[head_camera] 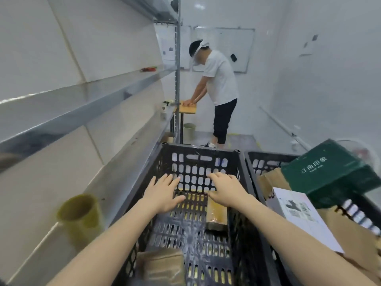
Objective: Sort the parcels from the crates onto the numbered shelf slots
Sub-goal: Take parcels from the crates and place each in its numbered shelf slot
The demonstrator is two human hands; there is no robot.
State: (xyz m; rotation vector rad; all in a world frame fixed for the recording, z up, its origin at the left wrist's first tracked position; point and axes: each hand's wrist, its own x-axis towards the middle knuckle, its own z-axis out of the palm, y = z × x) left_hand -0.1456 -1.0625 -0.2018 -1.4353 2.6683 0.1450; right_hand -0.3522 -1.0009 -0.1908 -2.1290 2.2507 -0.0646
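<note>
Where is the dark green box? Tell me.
In the head view, the dark green box sits at the right edge, atop the cardboard parcels piled in the right-hand crate, right of the right hand.

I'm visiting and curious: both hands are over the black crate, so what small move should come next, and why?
Probably lower the right hand onto the small brown taped parcel just beneath it in the black plastic crate and grip it. Both hands are open and hold nothing, and the left hand is over bare crate floor, so that parcel looks the easiest pick.
</note>
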